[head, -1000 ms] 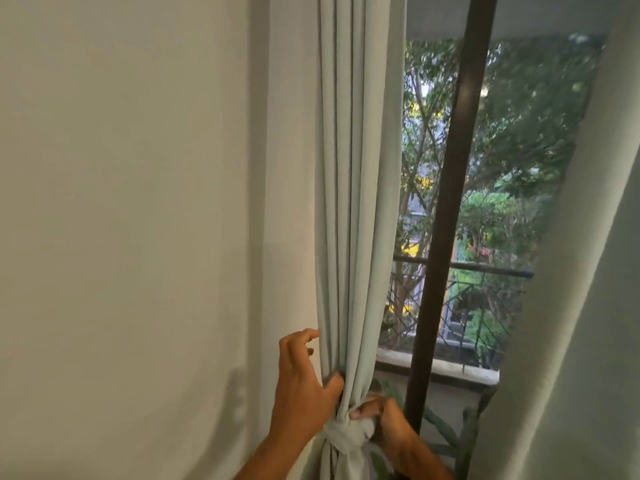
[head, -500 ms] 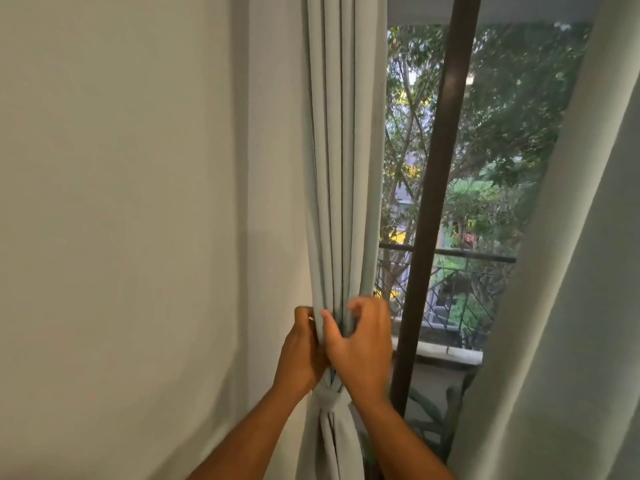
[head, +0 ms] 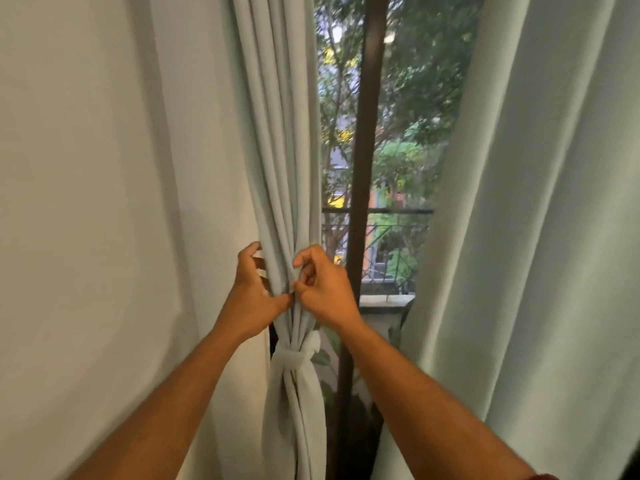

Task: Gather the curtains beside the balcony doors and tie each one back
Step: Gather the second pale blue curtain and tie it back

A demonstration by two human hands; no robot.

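The pale grey-green left curtain [head: 280,140] hangs gathered beside the balcony door, cinched low down by a pale tie-back band [head: 294,355]. Just above the band, my left hand [head: 251,292] wraps the curtain's left edge, fingers behind the folds and thumb pressing the front. My right hand [head: 323,289] pinches the front pleats between thumb and fingertips. The right curtain [head: 540,220] hangs loose and wide at the right, with no tie visible on it.
A dark door frame post [head: 363,174] runs vertically just right of the gathered curtain. Behind the glass are a balcony railing [head: 384,237] and trees. A plain white wall [head: 86,202] fills the left side.
Both hands rose from the tie-back knot to the folds above it. The view has tilted down and closer, so the tied band and lower curtain now show below my hands.
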